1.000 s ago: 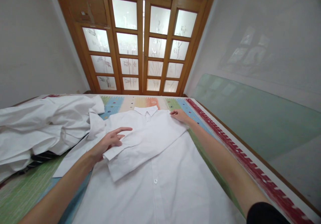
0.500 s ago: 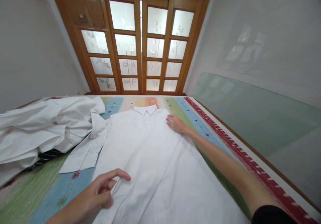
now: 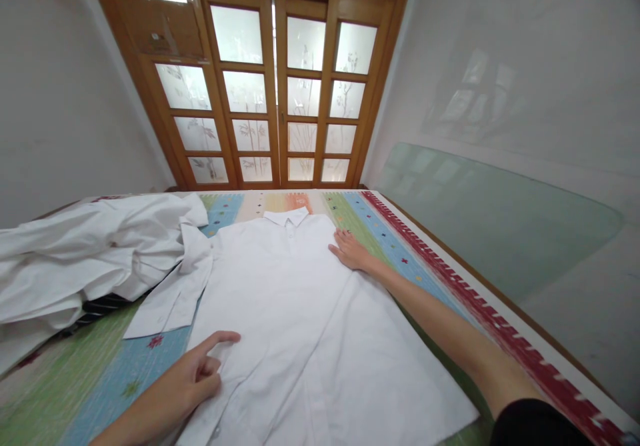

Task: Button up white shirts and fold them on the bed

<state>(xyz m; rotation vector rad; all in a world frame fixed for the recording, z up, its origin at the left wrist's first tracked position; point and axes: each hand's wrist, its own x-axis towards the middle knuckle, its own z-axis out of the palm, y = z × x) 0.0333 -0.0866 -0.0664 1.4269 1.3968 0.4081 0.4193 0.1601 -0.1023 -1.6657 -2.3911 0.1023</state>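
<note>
A white collared shirt [image 3: 280, 286] lies spread on the patterned cloth, its collar at the far end. Long creases run down its front. My left hand [image 3: 195, 376] is at the shirt's left side, index finger stretched over the fabric, thumb apart and the other fingers curled. I see no fabric pinched there. My right hand [image 3: 350, 251] rests flat near the shirt's right shoulder, fingers extended. At the left, a sleeve with its cuff [image 3: 163, 313] sticks out over the cloth.
A heap of white garments [image 3: 100, 253] lies on the left, with a dark striped piece [image 3: 103, 306] under it. The striped, multicoloured cloth [image 3: 100, 393] covers the table. Beyond are wooden glass-paned doors [image 3: 275, 86]; a pale green glass panel [image 3: 480, 213] is along the right wall.
My left hand has shifted slightly left and away from me, its index finger moving over the shirt. The right hand's fingers lie flatter at the shoulder. The view has shifted a little.
</note>
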